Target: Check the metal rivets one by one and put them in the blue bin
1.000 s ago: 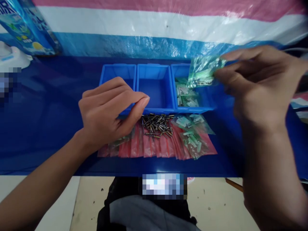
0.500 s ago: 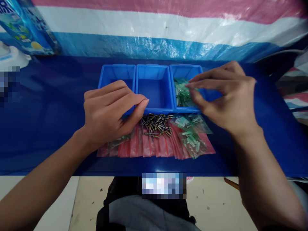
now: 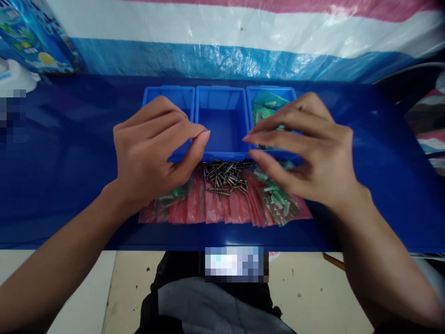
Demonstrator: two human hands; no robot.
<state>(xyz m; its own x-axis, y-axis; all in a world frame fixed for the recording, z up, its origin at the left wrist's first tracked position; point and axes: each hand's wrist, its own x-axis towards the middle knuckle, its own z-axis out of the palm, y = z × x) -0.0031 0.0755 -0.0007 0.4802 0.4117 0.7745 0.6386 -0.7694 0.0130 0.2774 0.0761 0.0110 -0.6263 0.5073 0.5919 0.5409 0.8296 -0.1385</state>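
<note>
My left hand (image 3: 156, 148) hovers before the left blue bin (image 3: 168, 94), thumb and index fingertip pressed together. Whether anything small is in that pinch cannot be seen. My right hand (image 3: 306, 150) is by the front of the right blue bin (image 3: 293, 94), its thumb and fingers apart and nothing between them. Green plastic bags (image 3: 266, 102) with pale pieces lie inside that bin. Between the hands, a pile of small metal rivets (image 3: 225, 178) rests on a row of red plastic bags (image 3: 213, 211). Another green bag of pale pieces (image 3: 278, 202) lies under my right hand.
The middle blue bin (image 3: 222, 125) stands between the other two. Beneath everything is a blue table (image 3: 62, 185), its front edge near my lap. A striped plastic sheet (image 3: 225, 55) hangs behind, with a blue printed pack (image 3: 38, 41) at the back left.
My right hand has moved left and slightly down from over the right bin, its fingers spreading apart. Green plastic now sits higher in that bin. My left hand stays pinched, shifted slightly left.
</note>
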